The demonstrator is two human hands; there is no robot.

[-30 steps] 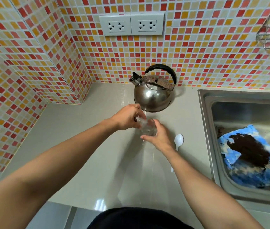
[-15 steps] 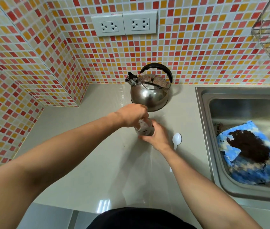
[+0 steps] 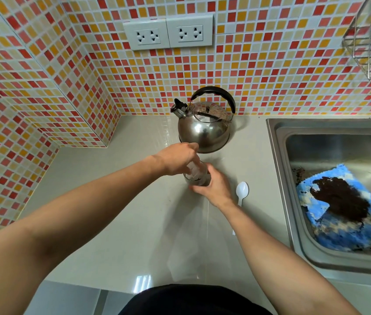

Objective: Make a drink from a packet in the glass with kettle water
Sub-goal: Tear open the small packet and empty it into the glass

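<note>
Against orange-and-red mosaic tiling, on the pale grey counter [image 3: 111,212], the right hand [image 3: 214,187] is wrapping the small clear glass [image 3: 197,177] low on its slick, breakable wall, the left hand [image 3: 177,159] is pinching something indistinct above its rim, and the likely weighty steel kettle [image 3: 204,130] is waiting behind, best lifted by its black handle.

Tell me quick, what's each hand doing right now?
Left hand: closed over the top of the glass, apparently pinching something; what, cannot be told.
Right hand: closed around the glass, steadying it.
</note>
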